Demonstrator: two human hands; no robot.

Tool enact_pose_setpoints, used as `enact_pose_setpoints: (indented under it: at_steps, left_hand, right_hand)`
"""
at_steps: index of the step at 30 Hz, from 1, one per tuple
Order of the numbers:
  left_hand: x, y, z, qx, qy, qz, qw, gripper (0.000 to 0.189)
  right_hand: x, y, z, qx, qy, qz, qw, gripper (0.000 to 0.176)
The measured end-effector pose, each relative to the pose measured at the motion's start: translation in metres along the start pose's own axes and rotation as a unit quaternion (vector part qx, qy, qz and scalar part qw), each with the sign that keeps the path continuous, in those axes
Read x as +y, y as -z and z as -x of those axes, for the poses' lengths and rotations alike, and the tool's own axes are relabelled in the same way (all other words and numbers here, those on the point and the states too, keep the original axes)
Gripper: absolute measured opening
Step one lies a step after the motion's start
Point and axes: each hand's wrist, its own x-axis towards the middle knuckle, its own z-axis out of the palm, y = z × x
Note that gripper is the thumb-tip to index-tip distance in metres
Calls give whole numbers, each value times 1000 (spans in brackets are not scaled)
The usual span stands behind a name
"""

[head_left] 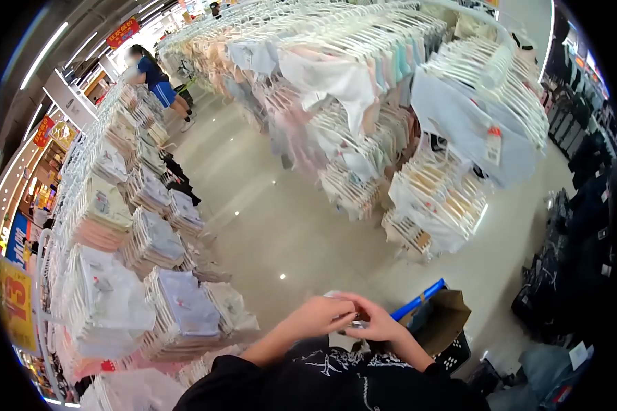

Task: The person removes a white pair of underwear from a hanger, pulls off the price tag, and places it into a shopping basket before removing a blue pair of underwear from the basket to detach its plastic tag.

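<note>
Both hands meet in front of the black printed top, low in the middle of the view. My left hand (pixel 322 315) reaches in from the left with its fingers curled against the other hand. From the right comes my right hand (pixel 373 320), its fingers bent and closed around something small. A bit of something whitish shows between the hands, too small to name. Just right of them stands an open brown cardboard box (pixel 445 320) in a dark basket (pixel 454 355) with a blue handle (pixel 418 299).
Racks of hanging pale garments (pixel 185 301) line the left side, and more hang at the upper right (pixel 459 123). Dark clothes (pixel 583 233) fill the far right. A person (pixel 156 79) stands in the aisle (pixel 253 205) at the upper left.
</note>
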Motion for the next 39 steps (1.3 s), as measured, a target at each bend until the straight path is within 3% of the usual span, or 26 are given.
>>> enact_pose_setpoints:
  at_steps: [2, 3, 7, 8, 9, 12, 15, 19, 20, 21, 22, 23, 27, 29, 32, 35, 38, 39]
  left_hand:
    - [-29, 18, -9, -25, -18, 4, 1000, 14]
    - [-51, 25, -17, -9, -72, 32, 997, 14]
    - [-90, 80, -40, 55, -140, 32, 988, 14]
    - [-98, 96, -41, 35, -141, 23, 989, 14]
    - [-107, 116, -39, 17, -142, 14, 990, 14]
    - [-131, 171, -27, 30, -137, 3, 990, 13]
    - [-167, 208, -5, 89, -149, 26, 984, 11]
    - [-215, 270, 34, 232, -59, 49, 970, 12]
    - [-227, 282, 44, 307, -78, 119, 941, 12]
    - [-236, 292, 58, 379, -66, 161, 909, 14]
    - [-238, 302, 66, 446, -66, 191, 872, 16]
    - [-241, 313, 73, 514, -73, 213, 828, 19]
    - [-264, 342, 95, 636, -55, 278, 717, 23]
    - [-283, 352, 99, 688, -44, 247, 681, 22]
    - [-305, 372, 96, 738, -24, 220, 638, 21]
    - [-330, 400, 89, 766, 0, 200, 612, 20]
    - [-345, 438, 76, 800, 4, 222, 558, 20]
    - [-352, 454, 76, 810, 8, 195, 554, 19]
  right_hand:
    - [-15, 11, -25, -21, -62, -97, 993, 65]
    - [-9, 16, -40, -9, -52, -116, 992, 63]
    - [47, 44, -93, 88, -31, -191, 977, 54]
    - [66, 50, -103, 120, -38, -210, 970, 52]
    - [73, 60, -122, 86, 9, -218, 972, 54]
    - [89, 76, -169, 217, -23, -193, 956, 58]
    - [110, 62, -228, 207, -34, -231, 950, 55]
    - [135, 27, -315, 7, -74, -285, 956, 66]
    - [148, 25, -331, -24, -31, -277, 960, 71]
    - [117, 17, -362, -55, -101, -113, 987, 72]
    - [134, 20, -382, -137, -75, -138, 978, 67]
    - [133, 15, -404, -165, -80, -103, 978, 87]
    - [115, -16, -467, -236, -124, -3, 964, 91]
    - [121, -28, -497, -248, -123, 92, 957, 93]
    - [136, -45, -543, -277, -81, 127, 949, 92]
    - [173, -55, -582, -299, -44, 164, 939, 75]
    - [161, -41, -640, -324, -97, 70, 938, 47]
    - [148, -31, -663, -296, -137, 129, 937, 26]
